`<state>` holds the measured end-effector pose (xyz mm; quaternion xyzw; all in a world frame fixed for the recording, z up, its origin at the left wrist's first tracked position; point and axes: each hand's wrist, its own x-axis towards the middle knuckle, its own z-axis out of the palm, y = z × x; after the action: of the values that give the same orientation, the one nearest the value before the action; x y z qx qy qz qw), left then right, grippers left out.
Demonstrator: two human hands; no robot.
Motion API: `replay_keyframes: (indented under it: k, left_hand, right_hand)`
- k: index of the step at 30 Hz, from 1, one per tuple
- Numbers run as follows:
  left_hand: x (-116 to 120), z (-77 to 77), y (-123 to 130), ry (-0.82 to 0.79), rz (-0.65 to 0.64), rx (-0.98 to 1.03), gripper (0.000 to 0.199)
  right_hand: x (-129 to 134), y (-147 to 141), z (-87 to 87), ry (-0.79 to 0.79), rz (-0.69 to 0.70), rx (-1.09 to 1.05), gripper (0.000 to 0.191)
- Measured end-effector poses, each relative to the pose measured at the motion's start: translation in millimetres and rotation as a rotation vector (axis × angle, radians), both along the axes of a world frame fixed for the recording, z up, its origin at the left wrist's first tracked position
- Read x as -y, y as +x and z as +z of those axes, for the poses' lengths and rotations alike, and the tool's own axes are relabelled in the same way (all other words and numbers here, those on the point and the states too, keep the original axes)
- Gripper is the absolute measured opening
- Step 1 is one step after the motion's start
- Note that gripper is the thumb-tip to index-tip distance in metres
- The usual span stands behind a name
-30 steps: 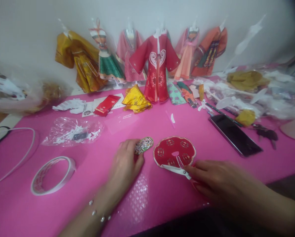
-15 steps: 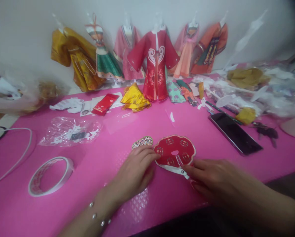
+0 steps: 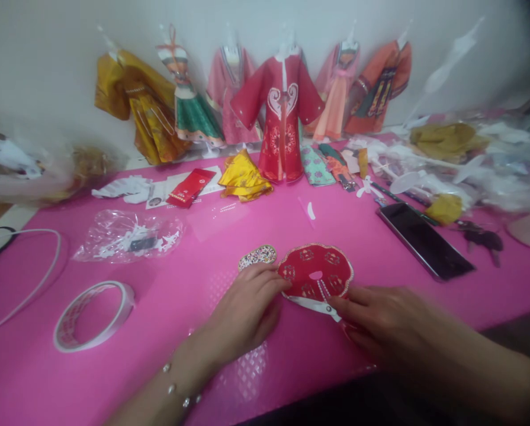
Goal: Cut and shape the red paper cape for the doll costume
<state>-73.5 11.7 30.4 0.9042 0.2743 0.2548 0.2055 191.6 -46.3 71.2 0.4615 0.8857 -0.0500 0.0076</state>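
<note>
A red scalloped fabric piece [image 3: 307, 272] with a pale trimmed edge and a pink hole in its middle lies near the front of the pink table. My left hand [image 3: 249, 302] grips its left edge with the fingertips. In my right hand [image 3: 375, 322] are scissors [image 3: 322, 306], their blades along the fabric's lower edge and the red handles mostly hidden by the fingers. Two rows of small white beads run down from the hole. Just behind my left fingers sits a small oval piece covered in beads [image 3: 258, 256].
Dressed miniature figures, one in a red robe [image 3: 283, 118], line the back wall. A phone [image 3: 424, 239] and keys [image 3: 484, 238] lie at right, before plastic bags. On the left are a tape roll [image 3: 125, 302], a bag of white parts [image 3: 129, 236] and a white cable [image 3: 54, 266].
The whole view has shifted very slightly, moving things a little to the right. Both hands, the fabric and the scissors keep the same arrangement.
</note>
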Motion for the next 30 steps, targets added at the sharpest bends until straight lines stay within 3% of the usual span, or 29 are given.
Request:
replay_keyframes:
  k: [21, 25, 30]
  left_hand:
    - [-1, 3.2, 3, 0.001, -0.017, -0.005, 0.038]
    - [-1, 1.5, 3, -0.005, -0.004, -0.013, 0.041]
    - [1, 3.1, 2, -0.021, -0.025, 0.002, 0.043]
  right_hand:
    - [-3, -2, -0.5, 0.075, 0.087, 0.028, 0.021]
    - [-1, -5, 7.0, 0.088, 0.049, 0.011, 0.022]
    - [0, -6, 23.4, -0.014, 0.005, -0.036, 0.021]
